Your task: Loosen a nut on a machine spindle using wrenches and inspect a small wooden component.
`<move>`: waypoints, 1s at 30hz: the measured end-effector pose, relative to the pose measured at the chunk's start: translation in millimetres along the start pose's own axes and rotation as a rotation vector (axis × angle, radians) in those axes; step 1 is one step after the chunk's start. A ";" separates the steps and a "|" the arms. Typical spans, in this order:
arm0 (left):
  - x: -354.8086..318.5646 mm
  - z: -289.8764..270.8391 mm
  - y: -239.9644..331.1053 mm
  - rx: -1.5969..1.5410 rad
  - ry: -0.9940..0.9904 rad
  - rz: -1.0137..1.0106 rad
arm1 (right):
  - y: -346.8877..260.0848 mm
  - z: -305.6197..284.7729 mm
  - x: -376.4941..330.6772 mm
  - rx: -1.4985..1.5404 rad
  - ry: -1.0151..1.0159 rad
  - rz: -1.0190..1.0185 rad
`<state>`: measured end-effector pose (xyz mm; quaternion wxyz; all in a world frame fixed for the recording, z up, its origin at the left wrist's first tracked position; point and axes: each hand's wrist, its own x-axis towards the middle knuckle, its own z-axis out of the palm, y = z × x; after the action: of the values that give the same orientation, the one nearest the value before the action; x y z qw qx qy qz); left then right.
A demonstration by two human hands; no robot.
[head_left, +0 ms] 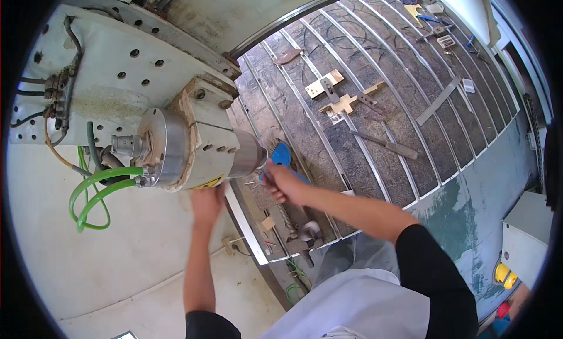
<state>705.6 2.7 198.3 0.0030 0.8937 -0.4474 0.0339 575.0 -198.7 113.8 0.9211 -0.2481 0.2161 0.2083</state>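
At the left hangs a machine spindle point(243, 154), a silver cylinder in a white housing with its narrow nose pointing right. My right hand point(282, 183) is at that nose, fingers curled in. Blue bits show on either side of it, but what it grips is mostly hidden. Under the housing, my left hand point(208, 203) reaches up against the lower side; its fingers are out of sight behind it. Just beyond my right hand lies a blue brush-like piece point(281, 153) on the slatted machine bed point(365, 163).
Green hoses point(88, 192) loop from the spindle's rear. On the bed are brass-coloured plates point(345, 105), a long-handled tool point(401, 149), a flat metal bar point(438, 101) and small tools at the far right. A metal clamp point(308, 230) sits near the bed's front edge. A grey box point(526, 227) stands right.
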 end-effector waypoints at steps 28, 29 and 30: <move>25.9 145.8 339.6 -1.385 0.011 -0.808 | -14.0 -166.3 -149.3 -1.944 1.006 -0.612; 18.7 141.8 327.5 -1.079 0.179 -0.639 | -20.0 -149.1 -146.5 -1.945 0.977 -0.616; 19.8 124.3 317.8 -1.152 0.279 -0.694 | -32.4 -133.7 -143.8 -1.772 0.843 -0.730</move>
<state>470.4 -208.2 67.6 0.5460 0.8285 -0.0771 -0.0977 433.6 -337.2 93.0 0.2665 -0.9370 0.2015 -0.1019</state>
